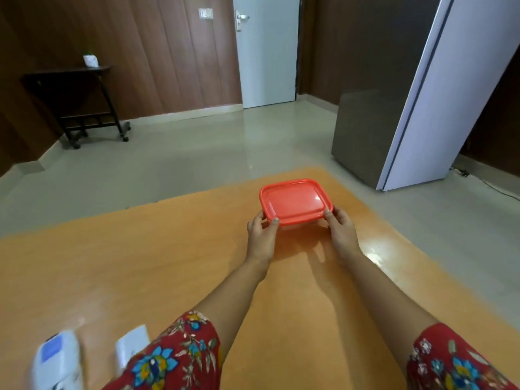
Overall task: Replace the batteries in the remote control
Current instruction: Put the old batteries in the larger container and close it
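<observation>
- Head view, task item: the remote control lies at the near left edge of the surface, blurred, with a bluish display panel facing up. Neither hand touches it.
- Head view, beside it: a flat white piece lies close to the remote control, partly hidden by a floral sleeve. Whether it is the battery cover cannot be told.
- Head view, hands: the left grip and the right grip each pinch a near corner of a red lidded box, thumbs on the lid rim and fingers curled round the sides. The box sits far out on the surface, well apart from the remote control.
- Head view, contents: the lid is on and opaque, so nothing inside shows. No batteries are visible anywhere.
- Handling, box (judged): light, stiff plastic with a press-on lid. It is best steadied at one corner while the opposite rim is peeled upward.
- Handling, remote control (judged): light, rigid, smooth-shelled and somewhat slippery. It is best taken along its long sides and turned back-up so a thumb can reach the battery bay.
- Background: a white door, a grey refrigerator and a dark side table.
</observation>
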